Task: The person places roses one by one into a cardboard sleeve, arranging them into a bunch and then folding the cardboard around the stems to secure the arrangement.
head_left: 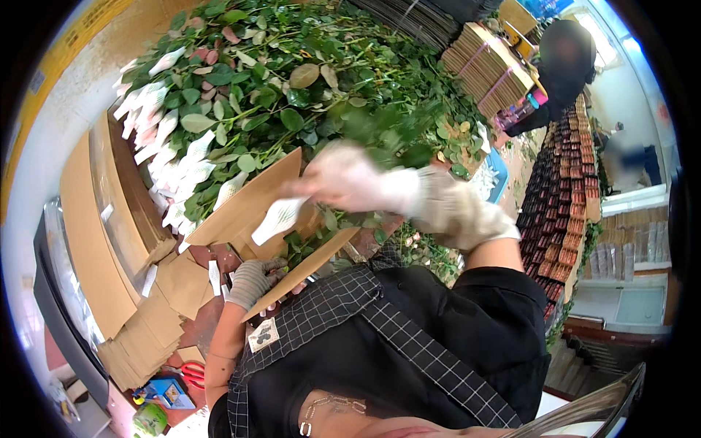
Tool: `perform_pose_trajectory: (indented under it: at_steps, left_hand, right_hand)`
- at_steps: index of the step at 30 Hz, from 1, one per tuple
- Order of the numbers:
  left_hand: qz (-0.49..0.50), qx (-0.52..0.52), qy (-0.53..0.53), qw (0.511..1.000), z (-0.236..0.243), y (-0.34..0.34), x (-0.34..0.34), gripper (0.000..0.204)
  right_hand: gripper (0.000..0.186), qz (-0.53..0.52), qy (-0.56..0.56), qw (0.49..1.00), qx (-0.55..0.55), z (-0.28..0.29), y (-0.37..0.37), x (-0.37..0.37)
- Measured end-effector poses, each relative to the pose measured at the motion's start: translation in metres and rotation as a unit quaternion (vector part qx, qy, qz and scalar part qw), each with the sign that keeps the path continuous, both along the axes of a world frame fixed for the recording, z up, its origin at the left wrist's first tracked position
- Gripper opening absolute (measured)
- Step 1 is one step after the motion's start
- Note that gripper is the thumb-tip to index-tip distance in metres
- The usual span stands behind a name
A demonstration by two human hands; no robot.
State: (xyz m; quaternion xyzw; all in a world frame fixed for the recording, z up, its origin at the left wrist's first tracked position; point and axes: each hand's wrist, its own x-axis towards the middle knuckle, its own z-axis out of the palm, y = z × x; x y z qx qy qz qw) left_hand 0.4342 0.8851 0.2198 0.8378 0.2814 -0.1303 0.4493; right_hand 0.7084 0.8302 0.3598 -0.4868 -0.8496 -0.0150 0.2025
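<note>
My right hand, in a pale glove and smeared by motion, grips a rose whose bud is wrapped in a white mesh sleeve. The rose's leafy stem blurs away behind the hand. Below it, a bent brown cardboard sheet stands partly open, with leafy stems between its sides. My left hand, in a grey-white glove, is at the sheet's lower left end. Its fingers are curled there, and what they hold is hidden by the cardboard.
A big heap of leafy rose stems covers the far side, with white-sleeved buds at its left. Cardboard sheets stand at left. Red-handled scissors lie lower left. A blue tray, bundled cardboard and another person are at right.
</note>
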Motion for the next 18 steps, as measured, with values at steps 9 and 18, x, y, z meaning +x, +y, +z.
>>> perform_pose_trajectory:
  at_steps: [9,18]
  left_hand:
    - [-0.040,0.028,0.002,0.999,-0.025,0.006,-0.019,0.035]
    - [-0.006,-0.048,-0.041,0.998,-0.013,-0.003,-0.018,0.037]
  right_hand:
    - [0.027,-0.010,-0.228,0.927,-0.299,-0.093,0.029,-0.030]
    - [0.034,0.135,-0.140,0.934,-0.298,-0.168,0.026,-0.052]
